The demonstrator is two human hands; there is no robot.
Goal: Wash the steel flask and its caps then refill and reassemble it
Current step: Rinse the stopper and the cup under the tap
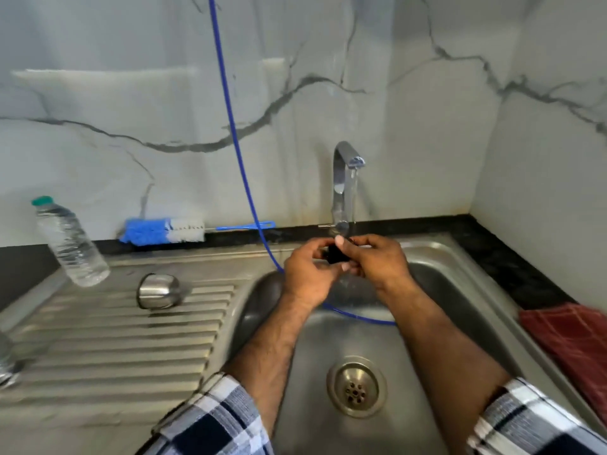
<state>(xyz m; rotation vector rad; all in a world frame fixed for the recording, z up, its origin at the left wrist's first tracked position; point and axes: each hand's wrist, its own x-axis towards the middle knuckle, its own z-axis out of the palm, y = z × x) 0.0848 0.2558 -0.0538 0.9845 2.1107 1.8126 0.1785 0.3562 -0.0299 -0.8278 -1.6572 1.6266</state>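
Note:
Both my hands meet over the sink basin [437, 290], just under the running tap [345, 178]. My left hand [308, 274] and my right hand [377, 261] together grip a small black cap [335, 254], which is mostly hidden by the fingers. Water streams down beside it. A steel cup-shaped cap [159, 291] stands upside down on the ribbed drainboard [115, 339]. A blurred steel object [6, 359], possibly the flask, shows at the far left edge.
A clear plastic water bottle [70, 243] with a green cap stands at the back left. A blue and white bottle brush [164, 231] lies along the black counter edge. A blue hose [236, 142] hangs into the basin. A red cloth [571, 339] lies right. The drain [356, 387] is below.

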